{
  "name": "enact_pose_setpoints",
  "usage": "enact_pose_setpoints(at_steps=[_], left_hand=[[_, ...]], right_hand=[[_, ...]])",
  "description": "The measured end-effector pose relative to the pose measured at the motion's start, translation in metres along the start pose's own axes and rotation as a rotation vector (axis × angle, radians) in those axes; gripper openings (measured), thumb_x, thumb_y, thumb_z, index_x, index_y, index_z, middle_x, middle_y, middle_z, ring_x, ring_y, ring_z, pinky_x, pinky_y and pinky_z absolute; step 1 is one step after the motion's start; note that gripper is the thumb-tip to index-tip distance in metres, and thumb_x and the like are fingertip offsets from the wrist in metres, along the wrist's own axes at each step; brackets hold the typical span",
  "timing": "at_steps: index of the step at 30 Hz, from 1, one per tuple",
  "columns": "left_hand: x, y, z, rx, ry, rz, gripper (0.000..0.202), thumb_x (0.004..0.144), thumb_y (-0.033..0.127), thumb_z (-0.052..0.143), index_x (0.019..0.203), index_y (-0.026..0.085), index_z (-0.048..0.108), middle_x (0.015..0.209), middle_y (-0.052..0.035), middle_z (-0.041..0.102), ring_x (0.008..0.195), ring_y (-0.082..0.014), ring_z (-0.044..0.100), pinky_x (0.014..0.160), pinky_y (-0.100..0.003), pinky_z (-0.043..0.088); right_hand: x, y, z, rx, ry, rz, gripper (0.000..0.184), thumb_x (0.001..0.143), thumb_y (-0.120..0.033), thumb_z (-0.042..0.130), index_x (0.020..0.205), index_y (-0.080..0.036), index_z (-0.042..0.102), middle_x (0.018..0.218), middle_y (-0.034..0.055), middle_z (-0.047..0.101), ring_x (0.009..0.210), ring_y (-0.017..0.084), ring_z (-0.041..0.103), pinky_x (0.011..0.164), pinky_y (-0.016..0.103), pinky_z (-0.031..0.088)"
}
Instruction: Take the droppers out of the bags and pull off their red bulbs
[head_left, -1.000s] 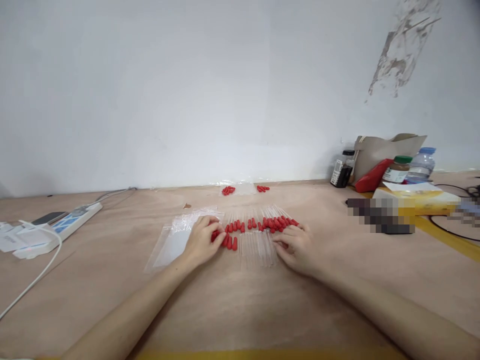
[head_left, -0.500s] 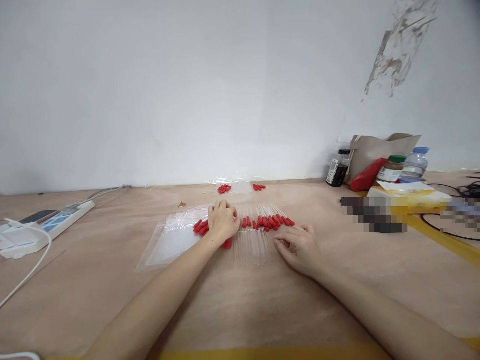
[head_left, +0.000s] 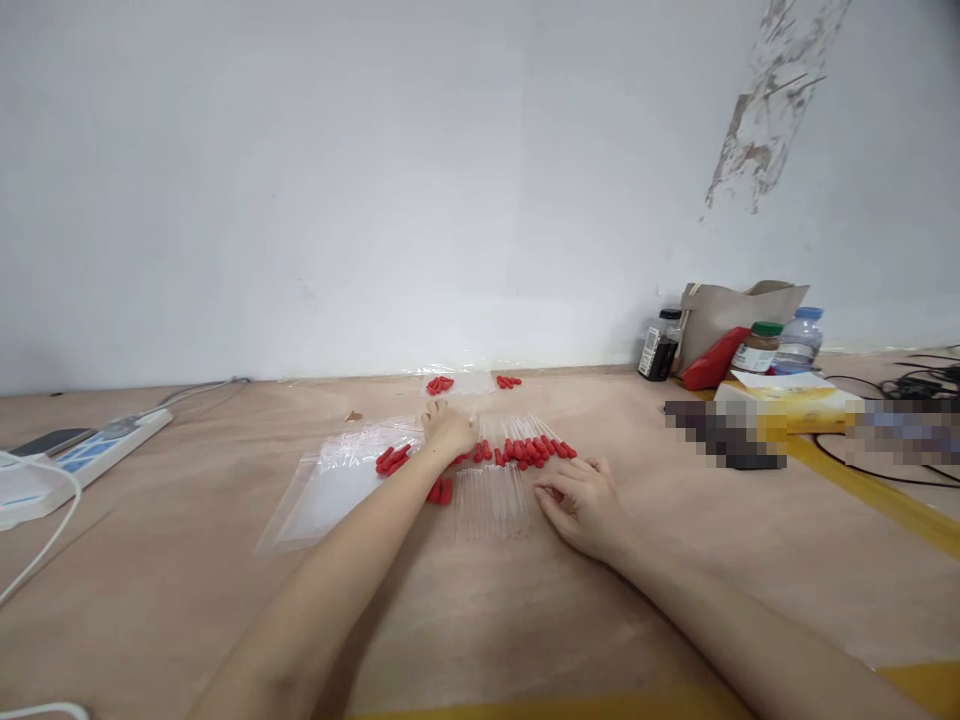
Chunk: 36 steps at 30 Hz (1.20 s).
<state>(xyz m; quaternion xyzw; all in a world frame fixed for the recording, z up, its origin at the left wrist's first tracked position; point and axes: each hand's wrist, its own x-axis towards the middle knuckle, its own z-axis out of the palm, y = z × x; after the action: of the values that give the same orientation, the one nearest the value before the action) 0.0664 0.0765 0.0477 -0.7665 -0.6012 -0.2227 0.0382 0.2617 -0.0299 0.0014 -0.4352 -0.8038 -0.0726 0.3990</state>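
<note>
Glass droppers with red rubber bulbs (head_left: 531,450) lie side by side in a row on the brown-covered table, their clear glass tubes (head_left: 491,503) pointing partly toward me and partly away. My left hand (head_left: 448,430) is over the left end of the row, fingers curled down; its palm hides what the fingertips touch. At the right end rests my right hand (head_left: 581,500), fingers curled with thumb near the index finger, beside the tubes; whether anything is pinched there is hidden. More red bulbs (head_left: 391,460) lie left of my left wrist on a clear plastic bag (head_left: 322,505).
Small groups of red bulbs (head_left: 440,385) lie by the wall with another plastic bag (head_left: 472,382). At left is a white power strip (head_left: 124,445) with cables. On the right stand a dark bottle (head_left: 660,345), a green-lidded jar (head_left: 759,350) and a yellow-white packet (head_left: 787,400).
My left hand has shifted slightly right and away from me along the droppers. The right hand stays nearly still beside the row. The whole view has turned a little.
</note>
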Motion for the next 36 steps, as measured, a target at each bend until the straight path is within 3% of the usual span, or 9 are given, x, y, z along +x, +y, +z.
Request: enact_pose_setpoints(at_steps=[4,7,10,14,18,22,28,36], left_hand=[[-0.026,-0.003,-0.032,-0.043,-0.029,0.117,0.025,0.085,0.03,0.035,0.08,0.015,0.055,0.083,-0.0077,0.058,0.081,-0.0189,0.053,0.07,-0.031,0.04],[-0.066,-0.012,-0.044,-0.085,-0.094,0.353,0.022,0.089,0.029,0.03,0.088,0.019,0.049,0.072,-0.0013,0.056,0.061,-0.0139,0.051,0.055,-0.025,0.037],[-0.105,-0.025,-0.04,-0.071,-0.025,0.528,0.019,0.089,0.027,0.034,0.083,0.018,0.049,0.074,-0.0024,0.056,0.067,-0.0144,0.052,0.06,-0.025,0.039],[-0.131,-0.032,-0.023,-0.159,0.049,0.633,0.014,0.088,0.019,0.037,0.086,0.016,0.051,0.081,-0.0049,0.056,0.077,-0.0141,0.051,0.07,-0.026,0.042],[-0.137,-0.027,-0.011,-0.241,0.117,0.671,0.011,0.087,0.018,0.042,0.087,0.017,0.053,0.08,-0.0043,0.057,0.077,-0.0136,0.051,0.07,-0.026,0.044],[-0.136,-0.024,-0.01,-0.324,0.166,0.685,0.013,0.085,0.021,0.047,0.096,0.017,0.053,0.084,-0.0056,0.059,0.078,-0.0141,0.052,0.071,-0.027,0.045],[-0.134,-0.03,-0.016,-0.225,0.177,0.636,0.015,0.083,0.029,0.051,0.088,0.018,0.059,0.071,-0.0025,0.061,0.07,-0.0143,0.053,0.068,-0.029,0.04],[-0.138,-0.037,-0.016,-0.166,0.255,0.794,0.012,0.081,0.027,0.055,0.089,0.017,0.058,0.063,0.0001,0.061,0.061,-0.0122,0.051,0.061,-0.028,0.036]], right_hand=[[-0.002,0.001,0.001,0.032,0.15,-0.002,0.023,0.079,-0.023,0.048,0.1,-0.02,0.057,0.087,0.0058,0.058,0.083,0.017,0.053,0.076,0.032,0.034],[-0.001,-0.005,-0.001,0.058,0.247,-0.026,0.041,0.078,-0.03,0.053,0.116,-0.017,0.047,0.107,0.0119,0.052,0.1,0.021,0.048,0.083,0.035,0.037],[0.001,-0.016,-0.003,0.044,0.167,-0.163,0.046,0.077,-0.036,0.055,0.118,-0.018,0.046,0.107,0.0111,0.054,0.101,0.022,0.048,0.085,0.037,0.035],[0.001,-0.032,0.003,0.024,0.041,-0.286,0.031,0.08,-0.034,0.053,0.109,-0.022,0.055,0.086,0.0035,0.063,0.084,0.017,0.051,0.084,0.039,0.029],[0.0,-0.04,0.015,0.005,0.0,-0.325,0.021,0.083,-0.029,0.05,0.1,-0.023,0.061,0.068,0.0001,0.061,0.071,0.013,0.048,0.081,0.036,0.027],[-0.001,-0.039,0.019,0.001,-0.024,-0.319,0.018,0.085,-0.025,0.046,0.087,-0.022,0.064,0.061,-0.001,0.056,0.066,0.012,0.045,0.078,0.034,0.026],[-0.003,-0.032,0.018,0.016,-0.021,-0.276,0.018,0.084,-0.024,0.046,0.08,-0.021,0.062,0.059,-0.0016,0.053,0.065,0.012,0.041,0.078,0.033,0.025],[-0.005,-0.031,0.009,0.043,-0.053,-0.327,0.018,0.083,-0.023,0.046,0.073,-0.022,0.061,0.053,-0.0033,0.051,0.063,0.011,0.04,0.083,0.036,0.023]])
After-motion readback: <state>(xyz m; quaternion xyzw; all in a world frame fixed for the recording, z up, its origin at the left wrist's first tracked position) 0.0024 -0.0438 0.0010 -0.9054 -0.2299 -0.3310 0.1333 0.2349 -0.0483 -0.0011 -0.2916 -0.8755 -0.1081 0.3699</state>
